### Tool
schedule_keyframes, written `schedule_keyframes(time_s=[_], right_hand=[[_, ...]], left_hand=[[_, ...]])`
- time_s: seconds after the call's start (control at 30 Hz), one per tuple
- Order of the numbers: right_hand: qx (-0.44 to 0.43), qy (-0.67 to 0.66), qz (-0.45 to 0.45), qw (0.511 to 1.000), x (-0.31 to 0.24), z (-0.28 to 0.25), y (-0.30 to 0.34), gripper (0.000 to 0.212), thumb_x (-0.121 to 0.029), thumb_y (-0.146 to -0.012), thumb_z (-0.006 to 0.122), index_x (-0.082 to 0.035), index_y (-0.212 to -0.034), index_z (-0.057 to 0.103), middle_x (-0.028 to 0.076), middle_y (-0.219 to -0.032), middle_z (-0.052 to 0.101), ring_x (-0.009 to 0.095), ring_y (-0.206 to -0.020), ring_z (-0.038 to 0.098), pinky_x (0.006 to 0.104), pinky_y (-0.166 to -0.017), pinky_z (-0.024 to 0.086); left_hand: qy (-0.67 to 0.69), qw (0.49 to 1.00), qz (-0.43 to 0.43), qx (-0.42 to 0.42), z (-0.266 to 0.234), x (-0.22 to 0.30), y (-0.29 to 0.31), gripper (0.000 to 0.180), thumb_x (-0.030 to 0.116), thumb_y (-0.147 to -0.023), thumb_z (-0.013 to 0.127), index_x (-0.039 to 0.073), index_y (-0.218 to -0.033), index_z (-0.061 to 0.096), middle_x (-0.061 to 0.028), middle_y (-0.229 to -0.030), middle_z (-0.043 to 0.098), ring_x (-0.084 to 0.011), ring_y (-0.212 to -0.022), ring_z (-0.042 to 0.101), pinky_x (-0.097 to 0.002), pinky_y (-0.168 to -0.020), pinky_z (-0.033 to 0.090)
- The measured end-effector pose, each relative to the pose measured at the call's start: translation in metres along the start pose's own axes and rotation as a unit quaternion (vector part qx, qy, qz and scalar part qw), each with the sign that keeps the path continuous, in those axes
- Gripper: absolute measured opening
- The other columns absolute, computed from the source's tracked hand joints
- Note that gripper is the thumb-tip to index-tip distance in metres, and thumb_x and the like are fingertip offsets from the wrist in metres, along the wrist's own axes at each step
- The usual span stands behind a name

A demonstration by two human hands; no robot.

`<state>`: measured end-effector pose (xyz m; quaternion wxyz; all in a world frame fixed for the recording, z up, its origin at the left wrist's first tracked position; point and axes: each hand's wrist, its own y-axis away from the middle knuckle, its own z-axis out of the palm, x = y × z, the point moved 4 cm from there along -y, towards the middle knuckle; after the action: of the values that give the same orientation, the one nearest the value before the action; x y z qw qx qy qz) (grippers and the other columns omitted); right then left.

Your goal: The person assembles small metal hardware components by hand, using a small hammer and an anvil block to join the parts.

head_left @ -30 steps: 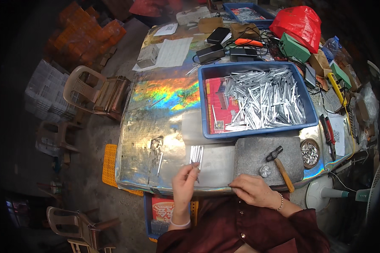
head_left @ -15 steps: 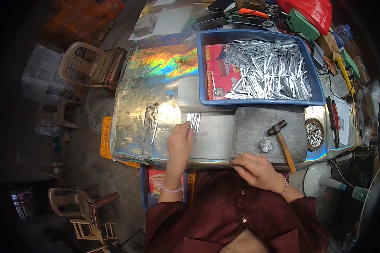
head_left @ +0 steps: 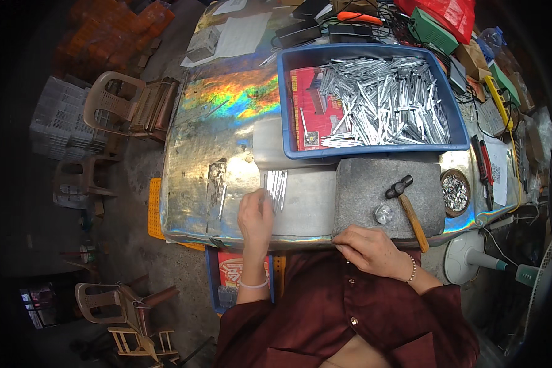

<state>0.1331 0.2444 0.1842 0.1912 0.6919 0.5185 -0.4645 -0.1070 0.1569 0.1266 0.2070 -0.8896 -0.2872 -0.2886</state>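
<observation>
Left hand (head_left: pixel 256 214) beside silvery rods (head_left: pixel 278 189), right hand (head_left: pixel 372 250) near grey block (head_left: pixel 365 187)

Left grip (head_left: pixel 255 216): blurred at the fingertips, hold too unclear to tell
Right grip (head_left: pixel 369 249): palm hidden beneath
Red bag (head_left: pixel 452 18): cut off by top edge
Bits (head_left: pixel 454 194): too small to tell
Orange stack (head_left: pixel 119 34): blurred

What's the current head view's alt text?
A person's left hand is at a short row of slim metal rods on a table; the right hand is by a grey block bearing a wooden-handled hammer. A blue bin of similar rods sits beyond.
</observation>
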Motion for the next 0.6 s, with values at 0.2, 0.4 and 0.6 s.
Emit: schedule_keyframes(time_s=[0.2, 0.4, 0.6], right_hand=[[-0.029, -0.003, -0.011, 1.0, 0.001, 0.008, -0.005, 0.018, -0.007, -0.081, 0.061, -0.003, -0.098, 0.058, 0.011, -0.085, 0.059, 0.029, -0.076, 0.061, 0.0364, -0.062, 0.049], [-0.037, -0.017, -0.001, 0.999, -0.002, -0.005, -0.004, 0.013, -0.008, -0.082, 0.061, -0.004, -0.094, 0.058, 0.011, -0.083, 0.059, 0.03, -0.075, 0.061, 0.0373, -0.062, 0.049], [0.011, -0.03, 0.019, 0.999, -0.016, -0.056, 0.011, 0.012, -0.008, -0.083, 0.061, -0.004, -0.094, 0.061, 0.009, -0.084, 0.061, 0.027, -0.074, 0.062, 0.035, -0.064, 0.05]], left_hand=[[0.067, 0.998, -0.018, 0.0, 0.002, -0.007, 0.011, 0.02, 0.005, -0.082, 0.06, 0.0, -0.102, 0.062, -0.0163, -0.093, 0.061, -0.0294, -0.083, 0.061, -0.0356, -0.072, 0.049], [0.16, 0.981, -0.073, 0.086, 0.015, -0.023, 0.021, 0.021, 0.008, -0.085, 0.06, -0.002, -0.104, 0.06, -0.0127, -0.091, 0.06, -0.0192, -0.071, 0.061, -0.0301, -0.062, 0.05], [0.165, 0.977, -0.065, 0.119, 0.015, -0.012, 0.025, 0.02, 0.002, -0.083, 0.061, -0.002, -0.102, 0.061, -0.0066, -0.086, 0.059, -0.0108, -0.067, 0.055, -0.0217, -0.054, 0.046]])
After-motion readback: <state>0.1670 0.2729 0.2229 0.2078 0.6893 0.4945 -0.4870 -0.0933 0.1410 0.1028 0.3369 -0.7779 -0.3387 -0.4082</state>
